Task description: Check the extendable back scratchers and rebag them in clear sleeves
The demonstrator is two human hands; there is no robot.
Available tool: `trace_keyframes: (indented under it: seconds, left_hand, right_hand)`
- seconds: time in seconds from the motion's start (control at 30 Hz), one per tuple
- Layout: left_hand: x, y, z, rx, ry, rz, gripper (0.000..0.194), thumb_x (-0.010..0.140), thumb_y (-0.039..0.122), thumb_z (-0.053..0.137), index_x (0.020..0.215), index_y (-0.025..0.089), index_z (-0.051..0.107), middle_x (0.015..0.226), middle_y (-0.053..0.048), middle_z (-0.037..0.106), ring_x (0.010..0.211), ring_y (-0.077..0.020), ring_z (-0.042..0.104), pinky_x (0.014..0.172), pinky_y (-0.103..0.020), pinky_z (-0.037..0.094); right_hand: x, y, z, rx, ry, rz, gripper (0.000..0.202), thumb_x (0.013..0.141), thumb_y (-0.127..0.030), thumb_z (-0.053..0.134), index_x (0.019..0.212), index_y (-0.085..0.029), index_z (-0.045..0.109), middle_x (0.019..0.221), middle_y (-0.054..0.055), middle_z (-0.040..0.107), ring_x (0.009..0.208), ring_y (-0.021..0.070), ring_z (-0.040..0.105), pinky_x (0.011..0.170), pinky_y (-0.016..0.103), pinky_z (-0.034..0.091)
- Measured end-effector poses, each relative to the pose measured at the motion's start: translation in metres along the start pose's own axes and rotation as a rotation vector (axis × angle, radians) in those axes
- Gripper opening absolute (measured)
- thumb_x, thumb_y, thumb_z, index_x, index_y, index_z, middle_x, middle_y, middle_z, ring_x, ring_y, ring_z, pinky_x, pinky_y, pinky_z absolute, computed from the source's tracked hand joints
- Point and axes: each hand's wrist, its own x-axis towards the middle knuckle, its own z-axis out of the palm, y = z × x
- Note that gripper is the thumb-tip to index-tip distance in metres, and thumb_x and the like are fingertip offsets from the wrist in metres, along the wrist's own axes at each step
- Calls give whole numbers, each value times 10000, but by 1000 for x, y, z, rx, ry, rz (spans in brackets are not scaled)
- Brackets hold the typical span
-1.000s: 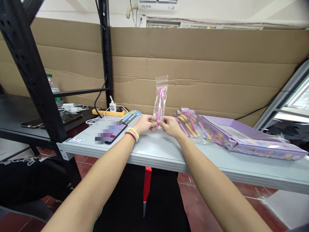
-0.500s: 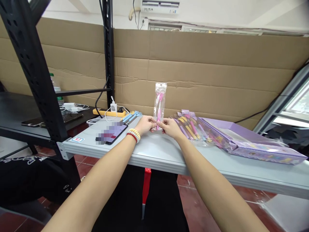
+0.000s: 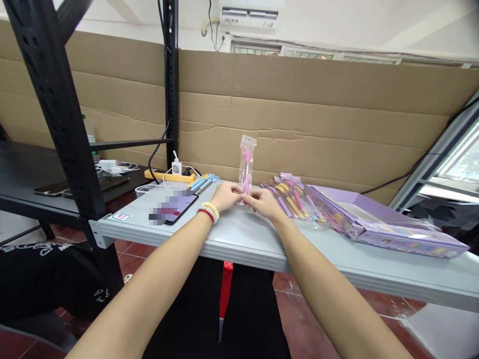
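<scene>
A pink back scratcher (image 3: 247,156) stands upright inside a clear plastic bag (image 3: 249,141), its claw end up. Both hands pinch the bag low down, just above the table. My left hand (image 3: 226,196) closes its fingers on the left side of the bag. From the right, my right hand (image 3: 265,202) grips the bottom of the bag with thumb and fingers, which partly hide the handle. More bagged back scratchers (image 3: 294,199) in purple, yellow and pink lie right of my right hand. Loose back scratchers (image 3: 204,182) with blue and dark handles lie beyond my left hand.
A phone (image 3: 181,209) lies on the grey table (image 3: 239,237) at the left. Behind it are a yellow power strip (image 3: 172,175) and a white charger (image 3: 177,167). An open purple box (image 3: 407,239) sits at the right. A black metal post (image 3: 56,109) rises at the left.
The top of the bag has tilted slightly and its sealed end has turned. Both hands still pinch the bag at nearly the same place. The view has shifted a little.
</scene>
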Motion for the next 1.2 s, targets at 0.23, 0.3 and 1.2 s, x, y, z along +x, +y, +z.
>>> trace_keyframes:
  seconds: [0.23,0.3,1.2]
  left_hand:
    - [-4,9,0,-163,-106,-54,141,697,225,629,612,119,667,565,-24,620,531,-101,555,547,-226,465]
    - [-4,13,0,-259,-105,-109,232,729,316,631,607,120,649,597,-43,638,576,-123,591,577,-243,486]
    - [-2,-1,-3,200,99,-33,330,790,369,529,545,161,602,605,-71,657,621,-179,604,637,-283,433]
  right_hand:
    - [-1,-2,-3,-126,79,-51,570,769,-646,490,537,-135,592,486,-5,452,496,84,349,490,236,261]
    - [0,-1,-3,-139,92,-55,597,765,-681,465,524,-144,564,482,-6,439,497,86,347,494,237,263]
    - [5,6,-5,-243,154,131,212,682,-209,562,474,-174,543,470,-2,493,523,119,435,542,248,299]
